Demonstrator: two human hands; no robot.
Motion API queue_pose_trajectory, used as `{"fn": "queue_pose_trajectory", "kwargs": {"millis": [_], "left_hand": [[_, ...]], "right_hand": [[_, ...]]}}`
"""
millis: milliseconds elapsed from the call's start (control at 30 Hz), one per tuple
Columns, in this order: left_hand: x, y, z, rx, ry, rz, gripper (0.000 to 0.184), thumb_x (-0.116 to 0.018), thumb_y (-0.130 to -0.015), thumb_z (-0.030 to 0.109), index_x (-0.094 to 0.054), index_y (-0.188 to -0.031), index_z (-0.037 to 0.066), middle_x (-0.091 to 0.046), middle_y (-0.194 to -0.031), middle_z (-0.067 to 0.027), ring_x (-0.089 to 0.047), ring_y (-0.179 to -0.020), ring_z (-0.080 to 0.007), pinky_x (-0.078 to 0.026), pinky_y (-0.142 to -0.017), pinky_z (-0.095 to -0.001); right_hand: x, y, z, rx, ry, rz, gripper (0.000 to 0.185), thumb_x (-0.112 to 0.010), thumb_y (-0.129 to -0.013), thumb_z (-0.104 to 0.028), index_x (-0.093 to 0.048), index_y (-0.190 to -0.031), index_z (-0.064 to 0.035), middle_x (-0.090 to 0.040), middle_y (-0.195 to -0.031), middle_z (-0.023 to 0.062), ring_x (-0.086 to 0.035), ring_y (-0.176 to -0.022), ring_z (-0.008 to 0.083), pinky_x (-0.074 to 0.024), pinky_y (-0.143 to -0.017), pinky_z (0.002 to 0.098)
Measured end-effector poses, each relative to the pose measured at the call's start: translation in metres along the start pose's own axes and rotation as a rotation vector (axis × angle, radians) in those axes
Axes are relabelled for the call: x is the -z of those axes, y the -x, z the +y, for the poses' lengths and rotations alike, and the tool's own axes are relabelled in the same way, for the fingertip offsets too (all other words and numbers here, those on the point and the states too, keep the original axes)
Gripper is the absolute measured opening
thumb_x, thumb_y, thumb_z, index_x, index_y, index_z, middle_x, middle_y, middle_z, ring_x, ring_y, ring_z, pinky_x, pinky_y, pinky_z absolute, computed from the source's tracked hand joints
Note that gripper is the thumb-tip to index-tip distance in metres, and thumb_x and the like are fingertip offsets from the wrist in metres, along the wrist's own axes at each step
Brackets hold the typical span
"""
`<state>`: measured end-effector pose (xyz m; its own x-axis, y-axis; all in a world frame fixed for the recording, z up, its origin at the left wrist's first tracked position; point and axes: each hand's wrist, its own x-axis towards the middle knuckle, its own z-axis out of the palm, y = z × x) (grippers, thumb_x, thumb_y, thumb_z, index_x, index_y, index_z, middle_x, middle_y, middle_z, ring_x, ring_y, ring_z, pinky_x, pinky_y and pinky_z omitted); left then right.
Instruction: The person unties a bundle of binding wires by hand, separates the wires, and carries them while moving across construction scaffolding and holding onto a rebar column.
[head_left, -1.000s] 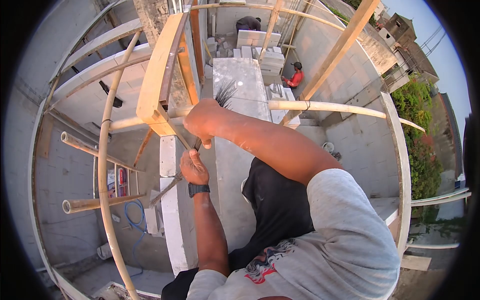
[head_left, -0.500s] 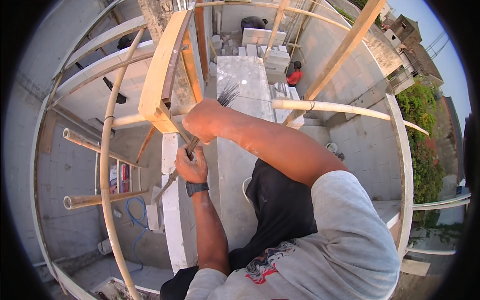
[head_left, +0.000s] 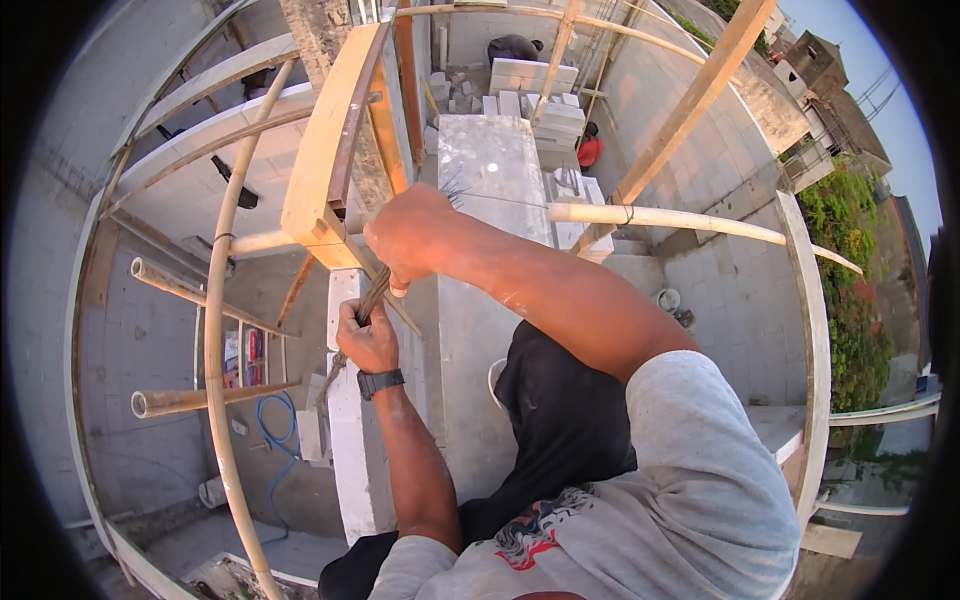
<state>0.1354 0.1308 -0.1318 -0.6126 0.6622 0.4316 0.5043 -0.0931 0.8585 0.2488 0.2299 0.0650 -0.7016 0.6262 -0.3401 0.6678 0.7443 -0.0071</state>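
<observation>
One wire bundle (head_left: 374, 296): left hand (head_left: 368, 338) fingers pinch it, right hand (head_left: 408, 235) fingers curl around; slackened grip could spill strands.

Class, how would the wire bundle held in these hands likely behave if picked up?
The wire bundle would probably bend yet spring back, its strands looking thin. It might splay at one end, since strands fan out past the right hand.

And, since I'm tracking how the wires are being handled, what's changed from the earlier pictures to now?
The left hand has shifted left, away from the right hand. More of the wire bundle shows between them, and less fans out beyond the right hand. Both hands kept hold. The timber beam stayed in place.
</observation>
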Motion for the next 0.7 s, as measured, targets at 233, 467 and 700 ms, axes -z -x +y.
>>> {"fn": "queue_pose_trajectory", "kwargs": {"millis": [233,467,700], "left_hand": [[0.024,-0.018,0.006,-0.029,-0.081,-0.301,0.026,-0.076,-0.084,0.021,-0.059,-0.079,0.001,-0.055,-0.057,-0.012,-0.049,-0.049,-0.0207,-0.042,-0.051,-0.0373],[0.015,-0.007,-0.012,-0.011,-0.097,-0.361,0.028,-0.073,-0.085,0.025,-0.059,-0.077,0.002,-0.057,-0.059,-0.0159,-0.054,-0.051,-0.034,-0.042,-0.052,-0.0406],[0.013,-0.006,-0.013,0.008,-0.101,-0.343,0.032,-0.071,-0.086,0.02,-0.051,-0.072,-0.001,-0.045,-0.057,-0.0131,-0.037,-0.053,-0.0173,-0.037,-0.051,-0.0362]], "right_hand": [[-0.005,0.0,-0.001,0.04,-0.028,0.038,0.036,-0.085,-0.066,-0.036,-0.074,-0.083,-0.0059,-0.072,-0.077,0.0089,-0.071,-0.077,0.0298,-0.0547,-0.065,0.0415],[-0.011,0.006,0.001,0.08,0.025,0.041,0.029,-0.082,-0.07,-0.03,-0.073,-0.086,-0.0077,-0.071,-0.077,0.0097,-0.07,-0.08,0.0311,-0.0545,-0.068,0.043],[-0.011,0.015,-0.004,0.058,-0.007,-0.003,0.026,-0.079,-0.074,-0.029,-0.07,-0.088,-0.0087,-0.07,-0.079,0.0102,-0.07,-0.083,0.0312,-0.0542,-0.071,0.0443]]}}
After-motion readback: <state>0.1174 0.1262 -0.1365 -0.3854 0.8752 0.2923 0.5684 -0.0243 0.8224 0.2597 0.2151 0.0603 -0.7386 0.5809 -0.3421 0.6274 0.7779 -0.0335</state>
